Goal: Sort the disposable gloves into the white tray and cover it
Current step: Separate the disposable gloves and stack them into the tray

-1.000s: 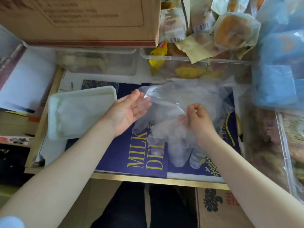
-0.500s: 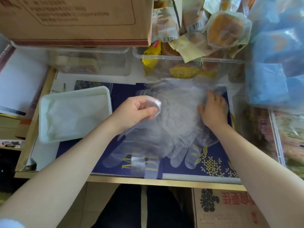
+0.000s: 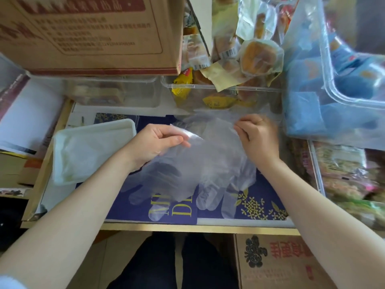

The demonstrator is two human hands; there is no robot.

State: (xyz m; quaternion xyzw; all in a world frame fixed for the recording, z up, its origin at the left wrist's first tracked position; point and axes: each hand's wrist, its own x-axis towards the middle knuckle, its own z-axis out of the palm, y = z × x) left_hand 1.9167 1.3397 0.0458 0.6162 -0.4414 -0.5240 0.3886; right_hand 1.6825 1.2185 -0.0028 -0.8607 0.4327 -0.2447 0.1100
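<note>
A loose heap of clear disposable gloves point(image 3: 210, 163) lies on the dark blue printed sheet point(image 3: 258, 203), glove fingers pointing toward me. My left hand point(image 3: 154, 142) pinches the cuff edge of one glove at the heap's left. At the heap's upper right, my right hand point(image 3: 257, 136) grips another cuff edge. The white tray point(image 3: 62, 140) sits to the left of my left hand, with thin clear plastic lying inside it. I see no cover for the tray.
A cardboard box point(image 3: 89, 34) overhangs the back left. Clear bins point(image 3: 220, 94) of wrapped snacks stand behind the gloves. Blue plastic bags point(image 3: 308, 97) and a clear container fill the right. The table's front edge point(image 3: 187, 227) runs just below the sheet.
My left hand went from open to pinching a glove cuff and lifted it slightly. My right hand moved up and right from the middle of the heap to its far edge.
</note>
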